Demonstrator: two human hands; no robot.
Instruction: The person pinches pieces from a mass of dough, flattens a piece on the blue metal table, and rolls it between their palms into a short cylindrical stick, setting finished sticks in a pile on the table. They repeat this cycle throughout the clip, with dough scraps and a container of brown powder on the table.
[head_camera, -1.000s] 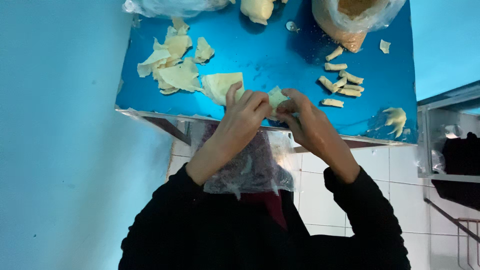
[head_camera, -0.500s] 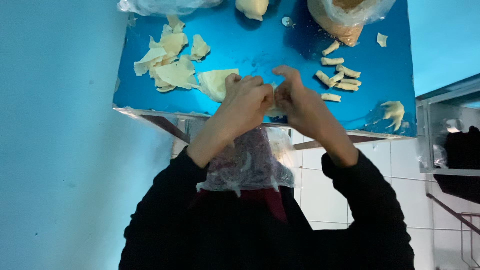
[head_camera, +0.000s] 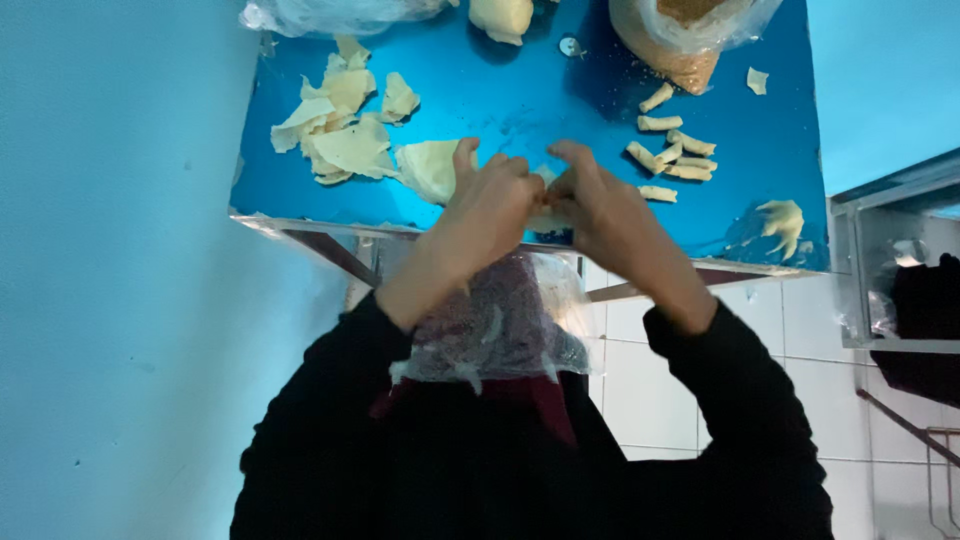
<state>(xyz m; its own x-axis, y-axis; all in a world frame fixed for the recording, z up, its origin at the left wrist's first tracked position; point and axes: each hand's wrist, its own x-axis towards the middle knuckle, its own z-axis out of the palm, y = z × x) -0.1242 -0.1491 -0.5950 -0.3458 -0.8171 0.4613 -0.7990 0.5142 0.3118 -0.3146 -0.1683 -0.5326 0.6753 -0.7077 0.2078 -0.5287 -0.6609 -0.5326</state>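
Note:
My left hand (head_camera: 490, 205) and my right hand (head_camera: 600, 205) meet over the near edge of a shiny blue table (head_camera: 520, 100). Together they pinch a small pale piece of dough wrapper (head_camera: 548, 215), mostly hidden between the fingers. Just left of my left hand lies a flat pale wrapper sheet (head_camera: 428, 168). Beyond it sits a heap of torn wrapper sheets (head_camera: 340, 125). Right of my right hand lie several small rolled dough pieces (head_camera: 670, 150). Both arms wear black sleeves.
A clear plastic bag (head_camera: 500, 330) rests in my lap below the table edge. At the far side stand a plastic bag of brown filling (head_camera: 690, 40), a dough lump (head_camera: 502, 18) and another clear bag (head_camera: 330, 15). A dough scrap (head_camera: 782, 220) lies near the right corner. A blue wall stands at left.
My hands stay together on the wrapper piece, fingers shifting slightly as they work it. The view has drifted a little; nothing on the table has moved.

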